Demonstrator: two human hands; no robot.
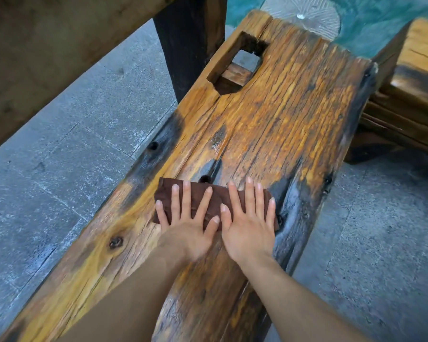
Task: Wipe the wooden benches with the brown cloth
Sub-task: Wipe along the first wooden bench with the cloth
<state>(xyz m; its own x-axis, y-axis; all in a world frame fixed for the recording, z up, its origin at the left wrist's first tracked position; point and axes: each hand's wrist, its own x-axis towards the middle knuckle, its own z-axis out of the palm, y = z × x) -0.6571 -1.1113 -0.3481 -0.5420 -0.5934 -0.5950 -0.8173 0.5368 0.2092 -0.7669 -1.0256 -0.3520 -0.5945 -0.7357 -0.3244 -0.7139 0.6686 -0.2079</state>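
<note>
Here both hands lay flat, fingers spread wide. The left hand (pixel 187 225) and right hand (pixel 248 224) pressed the brown cloth (pixel 195 193) onto the tabletop (pixel 282 107).

Grey stone paving (pixel 72 144) meets teal ground (pixel 381 21) beyond.

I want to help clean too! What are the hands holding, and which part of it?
Nothing is gripped. The left hand and right hand lie flat, fingers spread, pressing on top of the folded brown cloth on the wooden bench.
</note>
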